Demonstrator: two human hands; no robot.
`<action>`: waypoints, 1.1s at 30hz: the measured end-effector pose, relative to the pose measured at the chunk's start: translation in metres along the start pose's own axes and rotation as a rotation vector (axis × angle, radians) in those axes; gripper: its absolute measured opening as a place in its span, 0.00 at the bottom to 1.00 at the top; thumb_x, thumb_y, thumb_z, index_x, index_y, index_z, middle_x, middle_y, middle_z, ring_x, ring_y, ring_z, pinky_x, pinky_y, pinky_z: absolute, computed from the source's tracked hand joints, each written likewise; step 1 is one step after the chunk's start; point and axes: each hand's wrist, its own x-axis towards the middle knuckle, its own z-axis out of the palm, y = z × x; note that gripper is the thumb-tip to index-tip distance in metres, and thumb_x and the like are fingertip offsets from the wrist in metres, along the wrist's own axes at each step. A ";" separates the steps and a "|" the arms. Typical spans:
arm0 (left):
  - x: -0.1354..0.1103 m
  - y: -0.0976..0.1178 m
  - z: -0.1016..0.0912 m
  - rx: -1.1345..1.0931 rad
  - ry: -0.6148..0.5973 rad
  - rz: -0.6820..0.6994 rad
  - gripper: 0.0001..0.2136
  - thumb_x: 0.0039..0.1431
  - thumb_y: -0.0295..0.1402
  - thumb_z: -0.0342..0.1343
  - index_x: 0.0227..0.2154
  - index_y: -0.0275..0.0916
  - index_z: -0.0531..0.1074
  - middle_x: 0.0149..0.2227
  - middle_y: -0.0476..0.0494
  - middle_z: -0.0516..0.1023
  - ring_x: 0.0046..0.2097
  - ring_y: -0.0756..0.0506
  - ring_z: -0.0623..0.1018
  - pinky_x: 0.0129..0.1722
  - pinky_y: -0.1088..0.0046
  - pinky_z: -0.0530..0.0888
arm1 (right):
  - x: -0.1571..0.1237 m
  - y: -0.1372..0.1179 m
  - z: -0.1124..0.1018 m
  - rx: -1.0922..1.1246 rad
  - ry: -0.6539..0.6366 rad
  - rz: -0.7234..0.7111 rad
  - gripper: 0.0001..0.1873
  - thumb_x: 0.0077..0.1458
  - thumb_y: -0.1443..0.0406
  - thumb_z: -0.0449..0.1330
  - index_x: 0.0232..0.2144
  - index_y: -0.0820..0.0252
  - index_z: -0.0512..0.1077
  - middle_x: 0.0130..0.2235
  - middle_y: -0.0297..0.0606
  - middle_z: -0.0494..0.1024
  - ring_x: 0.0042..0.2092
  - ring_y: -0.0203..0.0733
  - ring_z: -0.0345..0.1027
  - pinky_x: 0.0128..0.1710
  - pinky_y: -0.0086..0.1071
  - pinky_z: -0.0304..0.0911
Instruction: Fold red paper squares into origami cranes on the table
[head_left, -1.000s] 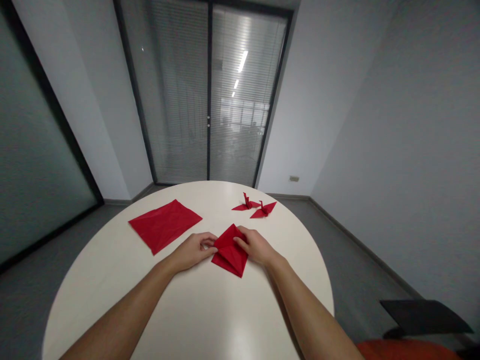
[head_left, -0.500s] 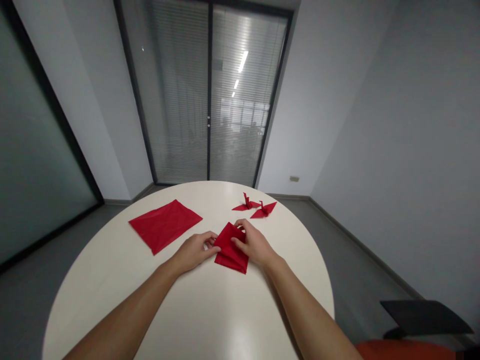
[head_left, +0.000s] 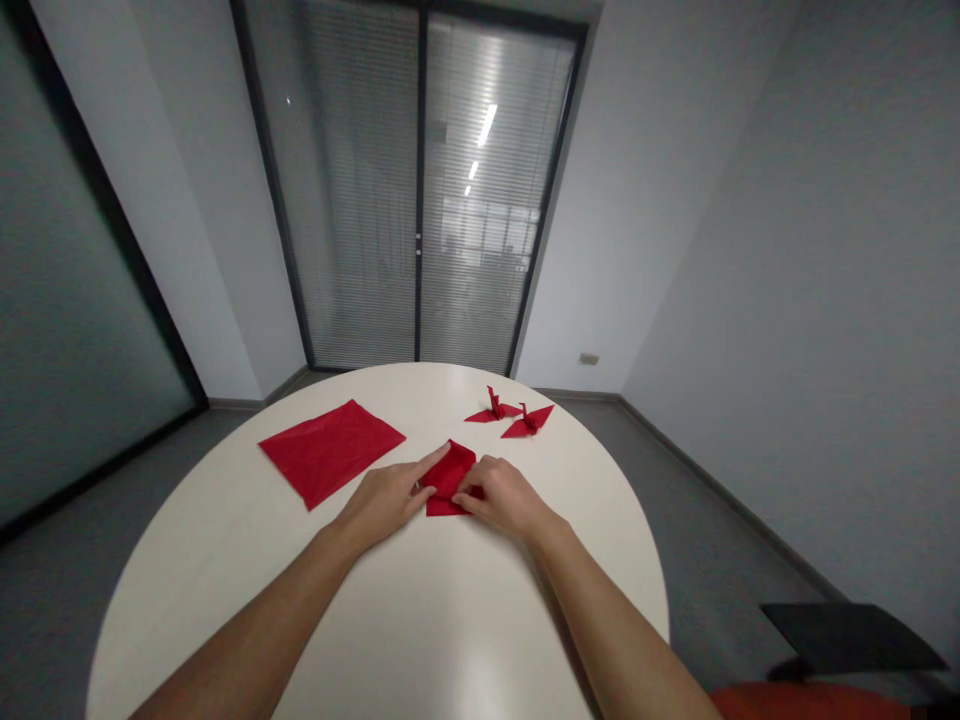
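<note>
A partly folded red paper (head_left: 450, 474) lies on the round white table (head_left: 390, 620) in front of me. My left hand (head_left: 386, 497) rests at its left side, index finger stretched along the paper's upper left edge and pressing on it. My right hand (head_left: 501, 494) covers the paper's right part, fingers curled and pinching down on the fold. Both hands touch the paper; its right half is hidden under my fingers.
A flat stack of red paper sheets (head_left: 330, 449) lies to the left. Two finished red paper cranes (head_left: 495, 407) (head_left: 529, 420) stand beyond the hands, near the far right edge. A black chair part (head_left: 851, 635) and something orange (head_left: 810, 702) sit at the lower right.
The red paper has been folded over on itself and looks smaller and flatter. Both hands moved slightly away from me; my left index finger now stretches out along the fold.
</note>
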 end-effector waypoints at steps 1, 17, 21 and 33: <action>0.000 0.001 -0.001 0.017 -0.004 0.026 0.28 0.66 0.38 0.49 0.68 0.51 0.53 0.40 0.45 0.81 0.39 0.42 0.79 0.37 0.71 0.70 | 0.000 0.002 0.000 -0.011 -0.012 -0.021 0.07 0.59 0.66 0.62 0.31 0.56 0.79 0.33 0.37 0.82 0.37 0.42 0.70 0.40 0.33 0.58; 0.002 -0.004 -0.015 0.156 -0.014 0.154 0.12 0.67 0.32 0.50 0.48 0.45 0.74 0.47 0.42 0.75 0.48 0.42 0.74 0.40 0.70 0.72 | 0.001 0.000 0.000 -0.064 -0.020 -0.071 0.08 0.56 0.71 0.60 0.37 0.57 0.78 0.36 0.38 0.81 0.40 0.44 0.69 0.43 0.34 0.58; 0.003 -0.003 -0.012 0.142 -0.008 0.158 0.10 0.67 0.33 0.51 0.47 0.45 0.74 0.46 0.43 0.76 0.48 0.42 0.75 0.41 0.69 0.72 | 0.002 -0.004 0.005 -0.043 -0.008 -0.114 0.09 0.58 0.66 0.62 0.42 0.55 0.78 0.41 0.38 0.81 0.43 0.45 0.69 0.47 0.37 0.58; 0.003 0.003 -0.017 0.142 -0.051 0.161 0.09 0.67 0.32 0.50 0.41 0.46 0.76 0.46 0.44 0.76 0.48 0.42 0.74 0.40 0.69 0.71 | 0.005 -0.009 0.012 -0.078 -0.064 -0.132 0.11 0.60 0.70 0.59 0.44 0.55 0.77 0.44 0.39 0.80 0.45 0.45 0.71 0.45 0.36 0.60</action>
